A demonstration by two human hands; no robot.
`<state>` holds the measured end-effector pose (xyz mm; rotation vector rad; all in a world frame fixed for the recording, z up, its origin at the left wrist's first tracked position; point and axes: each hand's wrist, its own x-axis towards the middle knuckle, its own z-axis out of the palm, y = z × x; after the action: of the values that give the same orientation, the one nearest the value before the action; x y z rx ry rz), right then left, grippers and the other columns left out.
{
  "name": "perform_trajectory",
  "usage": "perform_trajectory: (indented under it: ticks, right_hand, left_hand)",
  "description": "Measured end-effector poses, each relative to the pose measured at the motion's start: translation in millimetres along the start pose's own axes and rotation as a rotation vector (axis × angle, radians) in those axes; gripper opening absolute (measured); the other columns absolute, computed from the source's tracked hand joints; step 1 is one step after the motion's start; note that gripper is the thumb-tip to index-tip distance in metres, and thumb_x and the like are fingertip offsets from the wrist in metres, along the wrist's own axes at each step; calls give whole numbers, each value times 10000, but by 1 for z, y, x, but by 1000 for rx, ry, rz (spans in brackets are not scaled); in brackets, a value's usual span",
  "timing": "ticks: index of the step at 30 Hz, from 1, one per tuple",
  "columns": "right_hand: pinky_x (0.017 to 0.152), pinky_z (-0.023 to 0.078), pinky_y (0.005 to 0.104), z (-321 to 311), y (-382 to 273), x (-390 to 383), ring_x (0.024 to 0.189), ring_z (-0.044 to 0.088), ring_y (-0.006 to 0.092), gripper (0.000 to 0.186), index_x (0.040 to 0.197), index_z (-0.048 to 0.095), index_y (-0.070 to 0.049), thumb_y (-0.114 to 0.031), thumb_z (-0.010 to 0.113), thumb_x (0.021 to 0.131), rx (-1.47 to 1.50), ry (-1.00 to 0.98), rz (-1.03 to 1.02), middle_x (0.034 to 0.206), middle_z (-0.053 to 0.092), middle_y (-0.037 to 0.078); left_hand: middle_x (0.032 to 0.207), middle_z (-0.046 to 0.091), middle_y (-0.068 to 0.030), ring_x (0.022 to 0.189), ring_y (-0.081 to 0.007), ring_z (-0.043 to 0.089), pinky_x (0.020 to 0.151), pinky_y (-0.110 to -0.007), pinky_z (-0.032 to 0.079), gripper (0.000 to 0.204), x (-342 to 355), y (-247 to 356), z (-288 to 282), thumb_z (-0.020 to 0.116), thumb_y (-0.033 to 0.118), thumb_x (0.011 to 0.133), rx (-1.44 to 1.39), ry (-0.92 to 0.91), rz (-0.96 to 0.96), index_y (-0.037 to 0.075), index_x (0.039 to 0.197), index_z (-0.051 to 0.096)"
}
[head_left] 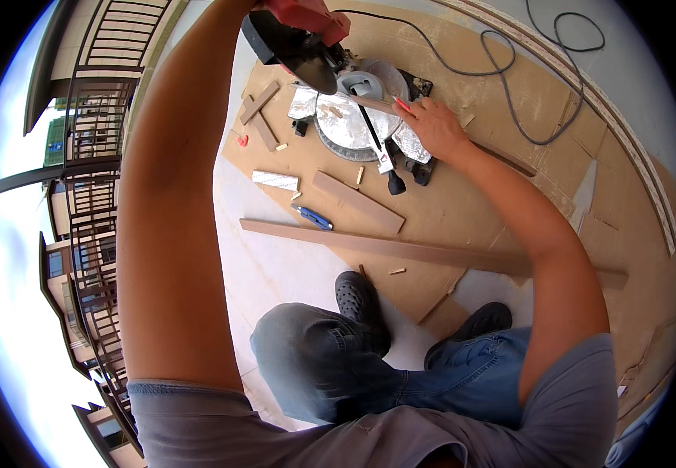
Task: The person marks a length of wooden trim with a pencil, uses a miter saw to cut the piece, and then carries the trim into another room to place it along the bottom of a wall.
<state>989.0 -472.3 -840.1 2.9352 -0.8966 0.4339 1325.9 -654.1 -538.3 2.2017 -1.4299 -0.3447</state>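
Observation:
The miter saw (pixel 360 117) stands ahead of me, its red motor head (pixel 306 17) and dark blade guard raised above the round table. My left arm (pixel 178 179) reaches up to the saw head; the hand itself is cut off by the top edge. On the right side of the saw table, my right hand (pixel 434 131) rests over a narrow brown wood strip (pixel 375 104). A slim red pencil (pixel 402 103) sticks out from its closed fingers. The strip passes under the hand, and its far part (pixel 507 157) shows beyond my wrist.
A long brown board (pixel 377 245) lies crosswise before my feet on the cardboard (pixel 478 210). Around it are a shorter board (pixel 359 201), a blue utility knife (pixel 312 217), a white patterned piece (pixel 275 180) and crossed offcuts (pixel 260 111). A dark cable (pixel 502 70) loops at right.

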Motion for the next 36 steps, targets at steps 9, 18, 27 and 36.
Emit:
perform_trajectory:
  ticks: [9,18,27,36]
  right_hand:
    - [964,500,406,-13,6,-15,1174,583,280,674,1543,465,-124,-100,636,892,63,-56,107,1258,630,85]
    - [909,512,479,-67,54,-111,1049,645,367,280,1132,619,-53,-134,704,877,105,-388,520,1065,679,164]
    - [848,515,511,-76,0,-140,977,650,423,130,1053,630,-36,-100,651,941,115,-60,638,1029,671,198]
    - [858,523,452,-88,-41,-169,987,666,420,217,1161,656,-12,-72,658,953,252,60,840,1081,689,216]
  left_hand:
    - [964,713,-236,729,-345,727,555,-457,630,524,-3,34,-10,493,403,1048,50,-168,-101,-89,1093,668]
    - [829,720,-141,684,-189,688,647,-346,567,446,-112,-20,-123,475,366,1086,-93,537,552,-17,1015,693]
    - [911,744,-154,880,-371,710,799,-458,552,256,-227,-295,52,577,262,1019,79,27,302,62,1047,734]
    - [1093,739,-151,1059,-333,685,986,-442,525,286,-233,-296,164,566,26,844,210,-189,855,55,1081,723]
